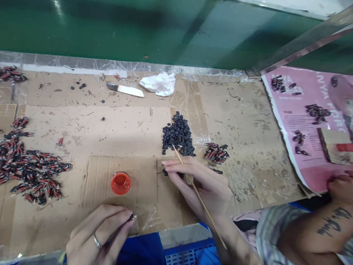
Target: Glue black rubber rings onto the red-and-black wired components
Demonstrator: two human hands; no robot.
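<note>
Nearest, the left hand (pixel 95 235) grasps a tiny black part with a whitish end (pixel 132 217) between thumb and forefinger, its other fingers curled under; the fingertips cover much of that part, so its full shape is hard to make out. Just beyond those fingertips is a small round red cup (pixel 120 183), set on a flat rectangle of brown corrugated cardboard (pixel 96 180). The right hand (pixel 202 184), to the right of the cup, grasps a thin pale wooden stick (pixel 201 200) like a pen, the stick's tip at a heap of small black round pieces (pixel 178 132) just ahead of the fingers. To the right of this heap, a little beyond the right hand, is a small cluster of red-and-black parts (pixel 217 153); a much larger spread of red-and-black parts (pixel 33 167) lies well to the left of the left hand. Farther off, ahead of both hands, are a white-handled knife with a dark blade (pixel 128 89) and, just right of it, a crumpled white tissue or cloth (pixel 160 84).
</note>
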